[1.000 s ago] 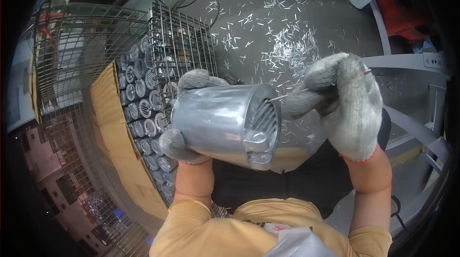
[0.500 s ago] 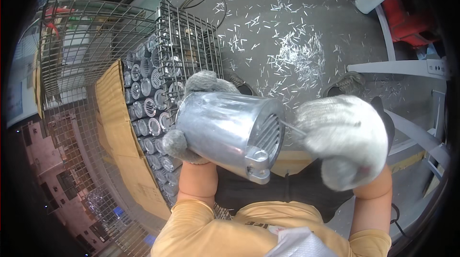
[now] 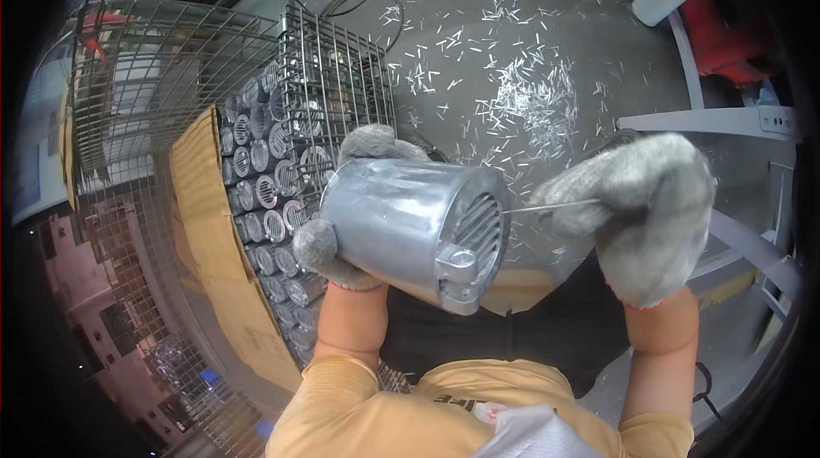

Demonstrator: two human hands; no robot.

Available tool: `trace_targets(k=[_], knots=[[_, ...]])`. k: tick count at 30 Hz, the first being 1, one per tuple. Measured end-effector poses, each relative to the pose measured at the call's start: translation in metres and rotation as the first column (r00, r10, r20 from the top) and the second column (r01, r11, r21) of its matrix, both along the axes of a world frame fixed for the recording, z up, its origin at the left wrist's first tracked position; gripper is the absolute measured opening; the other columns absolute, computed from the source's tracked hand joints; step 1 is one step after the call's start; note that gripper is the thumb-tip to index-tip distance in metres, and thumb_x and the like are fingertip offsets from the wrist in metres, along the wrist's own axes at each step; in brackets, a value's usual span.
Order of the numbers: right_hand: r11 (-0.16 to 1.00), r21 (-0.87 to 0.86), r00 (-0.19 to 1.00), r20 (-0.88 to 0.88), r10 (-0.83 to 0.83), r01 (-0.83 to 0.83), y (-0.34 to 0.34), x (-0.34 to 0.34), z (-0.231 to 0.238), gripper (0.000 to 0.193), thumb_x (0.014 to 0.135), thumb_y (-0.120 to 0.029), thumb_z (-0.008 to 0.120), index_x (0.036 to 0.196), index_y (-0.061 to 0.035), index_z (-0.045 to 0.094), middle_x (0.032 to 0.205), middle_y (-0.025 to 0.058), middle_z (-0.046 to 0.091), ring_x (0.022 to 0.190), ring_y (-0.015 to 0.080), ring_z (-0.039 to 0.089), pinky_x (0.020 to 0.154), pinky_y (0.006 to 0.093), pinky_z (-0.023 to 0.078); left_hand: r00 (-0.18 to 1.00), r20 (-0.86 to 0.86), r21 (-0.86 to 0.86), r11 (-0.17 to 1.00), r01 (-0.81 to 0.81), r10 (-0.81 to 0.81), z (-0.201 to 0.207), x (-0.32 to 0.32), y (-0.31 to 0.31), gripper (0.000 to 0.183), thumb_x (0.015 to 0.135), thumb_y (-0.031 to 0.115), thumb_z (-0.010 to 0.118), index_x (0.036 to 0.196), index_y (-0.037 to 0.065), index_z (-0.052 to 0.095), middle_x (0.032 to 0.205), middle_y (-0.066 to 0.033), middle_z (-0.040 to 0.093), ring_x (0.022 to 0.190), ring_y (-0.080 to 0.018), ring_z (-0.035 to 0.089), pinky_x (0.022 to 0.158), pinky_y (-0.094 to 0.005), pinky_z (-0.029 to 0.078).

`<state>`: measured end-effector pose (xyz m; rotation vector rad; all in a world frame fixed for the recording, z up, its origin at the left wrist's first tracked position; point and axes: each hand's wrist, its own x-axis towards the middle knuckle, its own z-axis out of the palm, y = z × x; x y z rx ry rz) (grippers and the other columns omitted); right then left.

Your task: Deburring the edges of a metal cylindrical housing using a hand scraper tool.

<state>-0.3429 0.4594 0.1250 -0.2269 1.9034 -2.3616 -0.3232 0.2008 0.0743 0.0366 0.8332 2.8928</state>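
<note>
Compared with a second ago, the right hand point(image 3: 642, 212) has slid off the casting's end and out to the right, so now only the thin metal pick point(image 3: 551, 206) bridges the gap, with its tip at the slotted grille. The casting point(image 3: 410, 227) itself has barely shifted, still held up in front of the chest and tilted so the grille end faces right and a bit down. The left hand point(image 3: 342, 202), in a grey knit glove, is wrapped round the back of it, fingers curled over the top and thumb under, a firm full grip. The right hand, gloved the same, has its fingers closed tight around the pick, pinching it near the knuckles. A little lug sticks out at the lower edge of the grille. Behind the left hand there's a wire crate point(image 3: 333, 91) stacked with rows of the same grilled castings point(image 3: 265, 193), ends facing out, with a cardboard sheet point(image 3: 213, 245) lining its side. The grey floor point(image 3: 478, 14) past the hands is littered with shiny metal slivers point(image 3: 530, 99). Yellow shirt sleeves show at the bottom.
</note>
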Motion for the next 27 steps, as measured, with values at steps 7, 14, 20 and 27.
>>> trace_targets(k=[7, 14, 20, 27], knots=[[0.799, 0.562, 0.721, -0.460, 0.518, -0.215, 0.015, -0.009, 0.031, 0.018, 0.096, -0.023, 0.064, 0.100, -0.0091, 0.074, 0.108, 0.0117, 0.074, 0.108, 0.0291, 0.071, 0.091, 0.0434, 0.055, 0.999, -0.029, -0.079, 0.997, 0.027, -0.029, 0.009, -0.004, -0.001, 0.094, 0.070, 0.054, 0.082, 0.138, 0.001, 0.046, 0.126, -0.0253, 0.059, 0.115, -0.0405, 0.064, 0.097, -0.0541, 0.058], [0.845, -0.534, 0.676, 0.632, 0.379, 0.026, 0.026, 0.037, 0.030, 0.053, 0.097, -0.014, 0.067, 0.142, 0.0021, 0.046, 0.130, 0.0175, 0.065, 0.112, 0.0260, 0.069, 0.098, 0.0370, 0.059, 0.990, -0.050, 0.039, 0.990, 0.133, -0.131, 0.011, -0.005, -0.002, 0.079, 0.079, 0.039, 0.085, 0.138, 0.000, 0.049, 0.133, -0.0269, 0.059, 0.125, -0.0522, 0.056, 0.099, -0.0639, 0.055], [0.967, 0.070, 0.967, 0.093, 0.238, -0.245, 0.020, 0.034, 0.018, 0.035, 0.094, -0.018, 0.071, 0.125, -0.0041, 0.064, 0.121, 0.0141, 0.070, 0.110, 0.0278, 0.069, 0.095, 0.0407, 0.059, 0.988, -0.068, -0.008, 0.990, 0.140, -0.140, 0.009, -0.005, -0.005, 0.080, 0.081, 0.041, 0.084, 0.139, 0.000, 0.048, 0.134, -0.0268, 0.058, 0.125, -0.0520, 0.056, 0.100, -0.0655, 0.053], [0.790, 0.612, 0.856, -0.392, 0.338, -0.032, 0.011, 0.010, 0.029, 0.018, 0.098, -0.022, 0.062, 0.093, -0.0081, 0.073, 0.098, 0.0116, 0.074, 0.092, 0.0309, 0.073, 0.087, 0.0426, 0.057, 0.985, -0.111, -0.111, 0.986, 0.123, -0.135, 0.005, -0.006, -0.005, 0.082, 0.081, 0.045, 0.082, 0.140, 0.000, 0.045, 0.132, -0.0279, 0.058, 0.123, -0.0505, 0.058, 0.099, -0.0617, 0.055]])
